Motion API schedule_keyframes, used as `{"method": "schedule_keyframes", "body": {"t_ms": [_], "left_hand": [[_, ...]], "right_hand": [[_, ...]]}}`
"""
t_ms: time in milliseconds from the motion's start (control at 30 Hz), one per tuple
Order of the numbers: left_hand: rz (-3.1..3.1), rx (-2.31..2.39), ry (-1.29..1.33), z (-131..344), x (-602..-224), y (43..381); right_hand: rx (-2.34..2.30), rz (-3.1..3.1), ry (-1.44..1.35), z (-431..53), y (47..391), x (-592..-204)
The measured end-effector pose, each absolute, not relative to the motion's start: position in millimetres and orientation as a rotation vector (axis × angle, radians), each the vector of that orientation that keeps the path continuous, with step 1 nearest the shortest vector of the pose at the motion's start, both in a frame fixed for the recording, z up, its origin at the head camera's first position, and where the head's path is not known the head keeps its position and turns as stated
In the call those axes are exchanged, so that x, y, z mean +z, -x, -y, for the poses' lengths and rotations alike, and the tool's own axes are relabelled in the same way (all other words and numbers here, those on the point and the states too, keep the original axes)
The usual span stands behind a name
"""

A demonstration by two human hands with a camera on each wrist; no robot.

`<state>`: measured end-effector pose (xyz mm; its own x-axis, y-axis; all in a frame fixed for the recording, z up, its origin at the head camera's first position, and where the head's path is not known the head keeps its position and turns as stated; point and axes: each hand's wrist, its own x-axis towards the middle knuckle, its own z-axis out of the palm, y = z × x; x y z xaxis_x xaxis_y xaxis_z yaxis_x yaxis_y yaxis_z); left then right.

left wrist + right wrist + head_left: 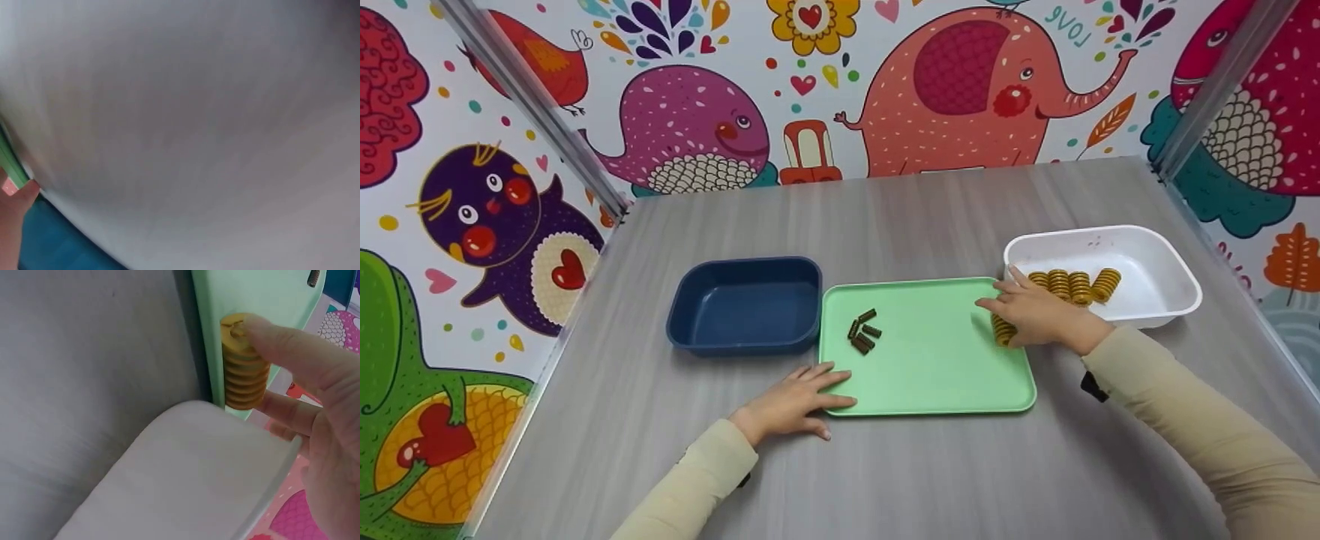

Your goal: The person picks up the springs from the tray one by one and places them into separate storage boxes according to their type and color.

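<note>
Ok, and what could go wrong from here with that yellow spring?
The yellow spring, pinched by the right hand, might slip and roll across the green tray. It could then scatter the small dark springs there. The hand is also close to the white bin and might nudge it.

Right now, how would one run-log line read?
left hand: touching green tray; right hand: gripping yellow coil; white bin: more yellow coils; tray: small dark pieces
</note>
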<state>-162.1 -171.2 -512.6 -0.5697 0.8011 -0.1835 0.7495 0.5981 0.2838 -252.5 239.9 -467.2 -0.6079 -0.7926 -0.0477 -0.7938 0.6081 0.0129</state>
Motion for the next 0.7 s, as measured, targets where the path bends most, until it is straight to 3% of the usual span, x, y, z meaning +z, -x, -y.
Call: {"method": "schedule_keyframes", "body": {"t_ms": [300,700], "left_hand": [[-2.532,0.251,-1.262,171,-514,162],[-2.525,0.282,-1.254,172,-513,163]], "right_hand": [[-0.033,-2.715,1.485,-226,248,-473],[-0.514,-2.522,1.191,-223,244,-479]]}}
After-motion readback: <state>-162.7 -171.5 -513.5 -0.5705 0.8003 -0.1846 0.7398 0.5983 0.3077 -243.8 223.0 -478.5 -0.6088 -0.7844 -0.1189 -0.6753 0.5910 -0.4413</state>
